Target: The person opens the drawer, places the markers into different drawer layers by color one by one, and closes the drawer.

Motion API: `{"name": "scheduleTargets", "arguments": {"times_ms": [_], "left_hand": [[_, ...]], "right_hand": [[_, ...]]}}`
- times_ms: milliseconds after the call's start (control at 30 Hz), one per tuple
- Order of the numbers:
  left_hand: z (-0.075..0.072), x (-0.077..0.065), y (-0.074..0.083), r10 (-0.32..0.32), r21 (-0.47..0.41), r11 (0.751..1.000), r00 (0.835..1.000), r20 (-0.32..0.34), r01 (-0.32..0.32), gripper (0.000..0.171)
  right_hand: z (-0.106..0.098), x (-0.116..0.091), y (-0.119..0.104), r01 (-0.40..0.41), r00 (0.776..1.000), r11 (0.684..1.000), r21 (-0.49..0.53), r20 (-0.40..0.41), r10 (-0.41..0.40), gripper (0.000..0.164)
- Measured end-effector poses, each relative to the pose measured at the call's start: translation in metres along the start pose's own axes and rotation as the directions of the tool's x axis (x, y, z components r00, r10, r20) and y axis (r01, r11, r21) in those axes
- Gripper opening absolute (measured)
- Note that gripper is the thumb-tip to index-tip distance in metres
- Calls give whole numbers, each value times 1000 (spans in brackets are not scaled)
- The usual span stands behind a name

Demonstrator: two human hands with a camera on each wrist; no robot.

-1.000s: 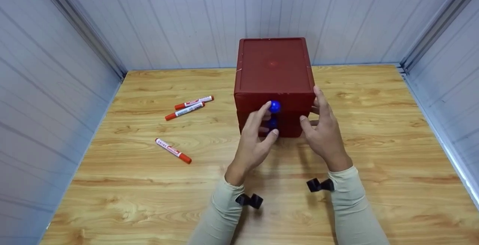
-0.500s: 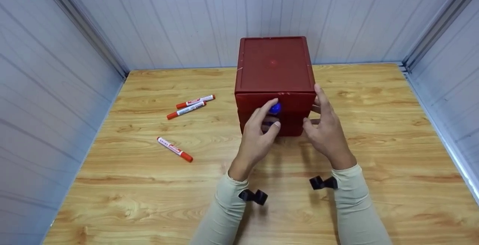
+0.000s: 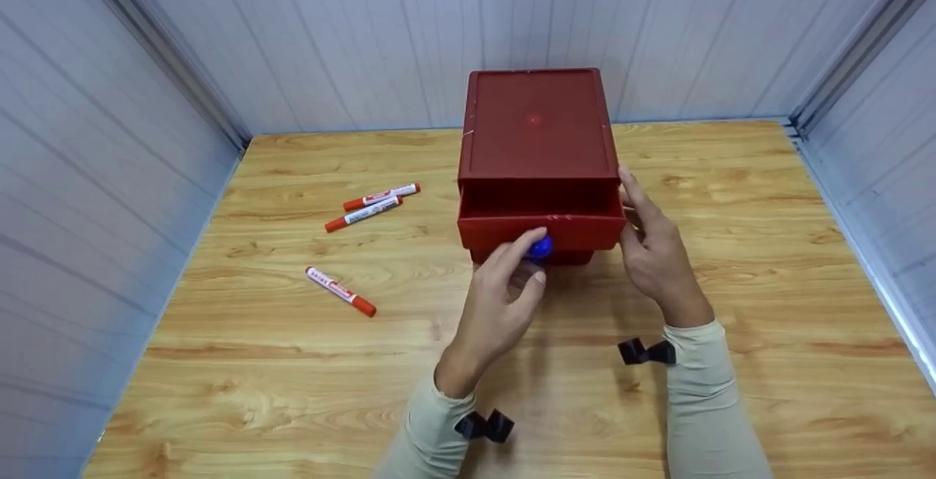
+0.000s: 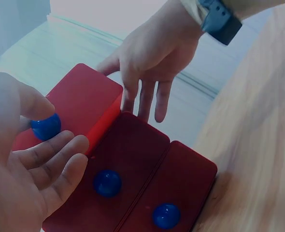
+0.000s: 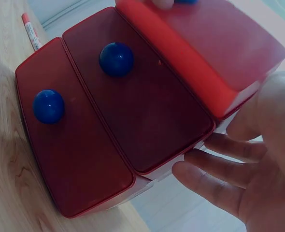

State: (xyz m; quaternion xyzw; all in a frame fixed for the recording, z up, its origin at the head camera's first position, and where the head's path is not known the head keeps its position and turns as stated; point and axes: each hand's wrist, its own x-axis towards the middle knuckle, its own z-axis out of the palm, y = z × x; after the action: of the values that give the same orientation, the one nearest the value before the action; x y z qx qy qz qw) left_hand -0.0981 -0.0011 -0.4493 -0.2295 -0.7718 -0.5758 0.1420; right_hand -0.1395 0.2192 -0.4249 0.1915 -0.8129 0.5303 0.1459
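A dark red cabinet (image 3: pixel 537 124) with three stacked drawers stands on the table near the back wall. Its top drawer (image 3: pixel 497 232) is pulled partway out, showing part of the inside. My left hand (image 3: pixel 497 311) pinches the blue knob (image 4: pixel 47 126) on that drawer's front. The middle drawer (image 5: pixel 147 106) and bottom drawer (image 5: pixel 84 150) sit pushed in, each with a round blue knob. At the cabinet's right side is my right hand (image 3: pixel 658 259), fingers fairly straight against or close beside the wall; exact contact is partly hidden.
Two red-capped markers (image 3: pixel 363 213) lie side by side left of the cabinet, one touching or overlapping the other. Another red-capped marker (image 3: pixel 340 291) lies nearer the front. Pale panel walls (image 3: pixel 365 40) bound the wooden table (image 3: pixel 241 362) at the back and sides.
The top drawer has slid out toward me, its knob held by my left hand, which moved back with it. My right hand has shifted slightly right along the cabinet's side.
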Motion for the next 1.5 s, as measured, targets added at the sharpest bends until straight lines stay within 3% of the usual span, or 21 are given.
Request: {"name": "scheduleTargets", "arguments": {"times_ms": [200, 533, 700, 833, 1000, 1133, 1333, 1500], "left_hand": [[-5, -19, 12, 65, 91, 994, 998, 4, -65, 49], [-13, -43, 27, 152, 203, 966, 987, 47, -159, 45], [-15, -55, 29, 251, 284, 922, 964, 83, -264, 45], [-18, -65, 29, 310, 348, 877, 943, 116, -331, 47], [-20, -74, 26, 333, 367, 857, 932, 144, -363, 51], [-25, -79, 20, 366, 337, 859, 922, 124, -386, 54], [-42, -89, 6, 430, 259, 870, 902, 15, -419, 53], [-53, -97, -5, 408, 250, 886, 913, -20, -390, 42]], "right_hand": [[0, 1, -2, -55, 998, 998, 22, -3, 55, 54], [-1, -1, 32, -78, 997, 989, 129, -1, 79, 53], [-2, -4, 33, -68, 997, 983, 170, -17, 72, 51], [-2, -3, 34, -14, 1000, 980, 198, -23, 19, 50], [-1, 0, 37, 44, 999, 976, 214, -12, -43, 51], [-3, 2, 37, 56, 998, 981, 188, -7, -55, 52], [-4, 0, 35, 42, 999, 982, 182, -4, -42, 54], [-2, -1, 33, 8, 1000, 982, 189, 7, -10, 54]]}}
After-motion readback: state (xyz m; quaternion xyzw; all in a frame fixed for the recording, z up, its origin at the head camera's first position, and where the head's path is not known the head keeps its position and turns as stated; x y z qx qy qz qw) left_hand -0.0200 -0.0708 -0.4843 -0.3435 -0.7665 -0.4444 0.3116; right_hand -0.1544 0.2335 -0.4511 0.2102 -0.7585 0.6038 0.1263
